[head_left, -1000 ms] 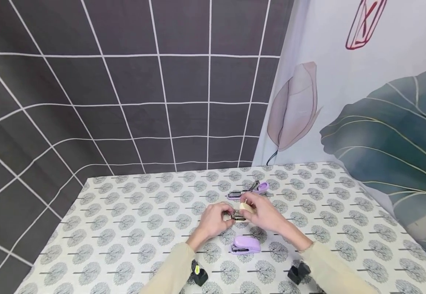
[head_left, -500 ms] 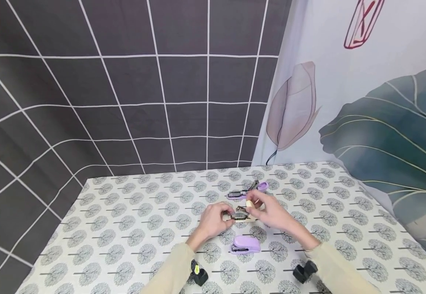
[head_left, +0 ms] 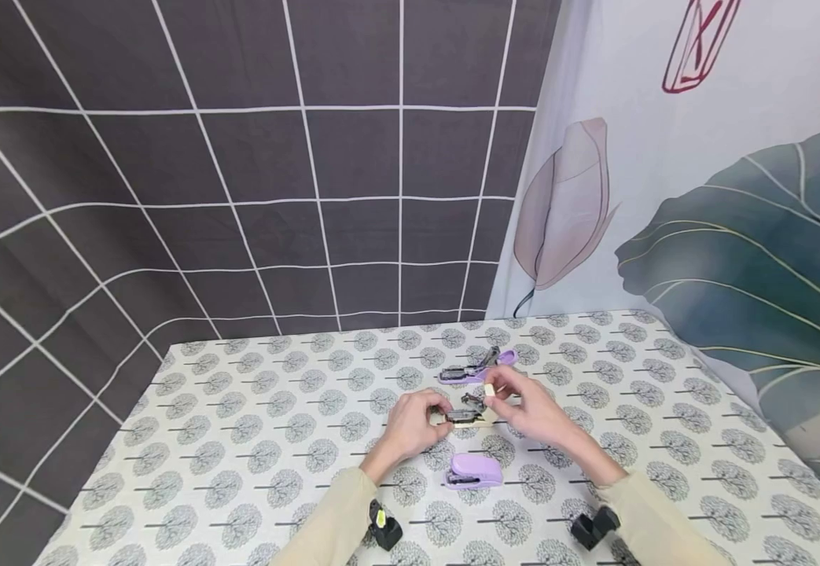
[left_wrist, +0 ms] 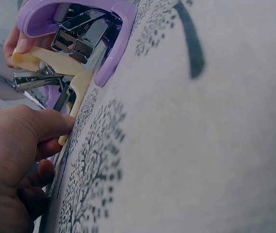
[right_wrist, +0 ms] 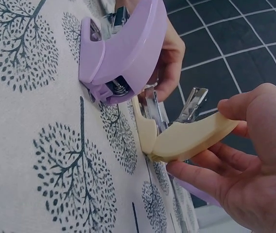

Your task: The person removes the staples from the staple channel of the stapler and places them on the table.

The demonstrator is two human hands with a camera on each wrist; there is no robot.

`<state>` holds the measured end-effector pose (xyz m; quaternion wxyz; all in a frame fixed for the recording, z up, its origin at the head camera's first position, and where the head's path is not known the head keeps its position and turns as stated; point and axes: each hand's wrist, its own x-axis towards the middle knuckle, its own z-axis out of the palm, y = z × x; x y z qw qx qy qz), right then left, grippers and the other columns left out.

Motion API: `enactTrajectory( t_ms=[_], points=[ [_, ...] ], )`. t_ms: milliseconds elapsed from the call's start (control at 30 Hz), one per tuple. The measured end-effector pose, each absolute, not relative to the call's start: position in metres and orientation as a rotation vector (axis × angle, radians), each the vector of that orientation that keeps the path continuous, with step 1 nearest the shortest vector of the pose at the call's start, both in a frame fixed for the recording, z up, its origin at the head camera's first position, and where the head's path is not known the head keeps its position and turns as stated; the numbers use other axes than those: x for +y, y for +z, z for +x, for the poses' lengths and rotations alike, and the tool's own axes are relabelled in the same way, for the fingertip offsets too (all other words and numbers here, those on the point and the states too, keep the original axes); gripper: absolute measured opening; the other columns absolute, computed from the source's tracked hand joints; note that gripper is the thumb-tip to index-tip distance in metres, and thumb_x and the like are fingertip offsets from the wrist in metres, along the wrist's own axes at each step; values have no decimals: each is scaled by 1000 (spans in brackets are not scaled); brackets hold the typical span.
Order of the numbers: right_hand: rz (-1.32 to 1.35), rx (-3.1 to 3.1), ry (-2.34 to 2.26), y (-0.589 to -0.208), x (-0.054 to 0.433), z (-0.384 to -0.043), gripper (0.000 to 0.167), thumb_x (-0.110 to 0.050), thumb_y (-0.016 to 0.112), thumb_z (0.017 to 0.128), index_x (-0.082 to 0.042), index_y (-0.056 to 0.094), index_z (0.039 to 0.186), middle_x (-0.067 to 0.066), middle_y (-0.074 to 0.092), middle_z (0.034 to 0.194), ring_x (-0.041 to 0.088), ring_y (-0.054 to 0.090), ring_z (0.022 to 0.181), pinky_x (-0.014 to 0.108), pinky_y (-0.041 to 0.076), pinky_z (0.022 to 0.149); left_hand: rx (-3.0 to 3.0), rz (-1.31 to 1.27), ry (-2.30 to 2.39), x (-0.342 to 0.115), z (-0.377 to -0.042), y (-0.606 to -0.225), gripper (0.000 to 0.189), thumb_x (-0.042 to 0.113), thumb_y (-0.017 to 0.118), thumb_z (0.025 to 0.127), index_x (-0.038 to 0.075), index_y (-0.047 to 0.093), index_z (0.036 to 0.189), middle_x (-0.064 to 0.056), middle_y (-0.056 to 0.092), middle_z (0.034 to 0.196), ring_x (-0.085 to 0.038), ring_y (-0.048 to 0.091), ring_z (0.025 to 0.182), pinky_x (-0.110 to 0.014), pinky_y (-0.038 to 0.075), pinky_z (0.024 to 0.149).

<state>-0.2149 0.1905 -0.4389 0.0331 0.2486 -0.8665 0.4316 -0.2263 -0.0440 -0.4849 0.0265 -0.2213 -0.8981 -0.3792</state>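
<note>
Between the hands lies a pale yellow stapler, its top cover swung up and its metal parts exposed. My left hand pinches the front end of its base at the tabletop. The raised cover is held by my right hand, thumb on one side and fingers on the other, as the right wrist view shows. A purple stapler stands upright nearer to me, in front of both hands. Behind the hands, another purple stapler lies spread apart, its dark metal part sticking up.
The table is covered by a white cloth printed with grey trees. A dark grid-patterned curtain hangs behind it, and a pale curtain with leaf prints hangs at the right. Black wrist mounts sit on both sleeves.
My right hand has shifted to the right, drawing the yellow stapler's cover farther back from its base and uncovering more metal. The left hand stays put at the base.
</note>
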Motion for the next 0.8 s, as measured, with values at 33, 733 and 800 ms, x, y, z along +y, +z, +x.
enactTrajectory(
  t_ms=[33,733,800],
  points=[
    [767,-2663,1322,-439,191,-215,24,1,66,89,-4,59,112,6,66,101,22,64,89,39,55,79,-2776,-682,-1174,-44,-226,-485,22,15,85,76,17,74,95,12,65,88,-3,47,63,-24,41,62],
    [718,-2535,1611,-453,200,-208,24,10,58,91,-3,54,111,21,59,117,37,63,105,28,52,88,-2783,-669,-1192,-44,-225,-483,21,15,85,77,16,74,95,12,66,89,-2,47,63,-23,42,62],
    [716,-2511,1636,-454,201,-207,26,11,58,90,-2,53,113,21,58,117,37,63,105,28,53,87,-2779,-674,-1193,-43,-225,-483,21,15,85,77,16,74,95,12,66,89,-2,47,63,-23,42,62]
  ],
)
